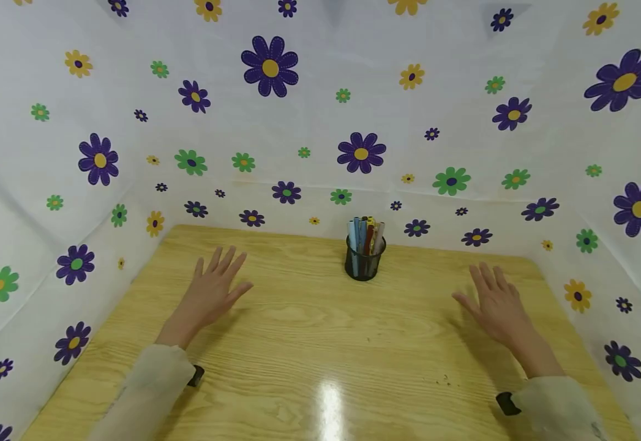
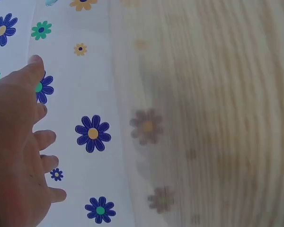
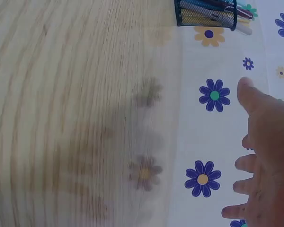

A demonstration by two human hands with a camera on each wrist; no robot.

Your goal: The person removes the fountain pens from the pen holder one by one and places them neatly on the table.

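My left hand [image 1: 208, 296] hovers over the left part of the wooden table [image 1: 298, 343], fingers straight and thumb spread toward the middle. On the other side my right hand [image 1: 496, 306] is held out the same way, its thumb pointing inward. Neither hand holds anything. Between them, at the back of the table, stands a black mesh pen cup [image 1: 362, 264] filled with several pens and markers [image 1: 368, 236]. In the right wrist view the mesh cup [image 3: 207, 18] shows at the top edge, beyond the thumb of the right hand [image 3: 270, 151].
A white sheet with purple, green and yellow flowers [image 1: 309, 122] walls the table at the back and both sides. Dark bands [image 1: 195, 375] sit at both wrists by the light sleeves. A bright light reflection [image 1: 330, 410] lies on the front of the tabletop.
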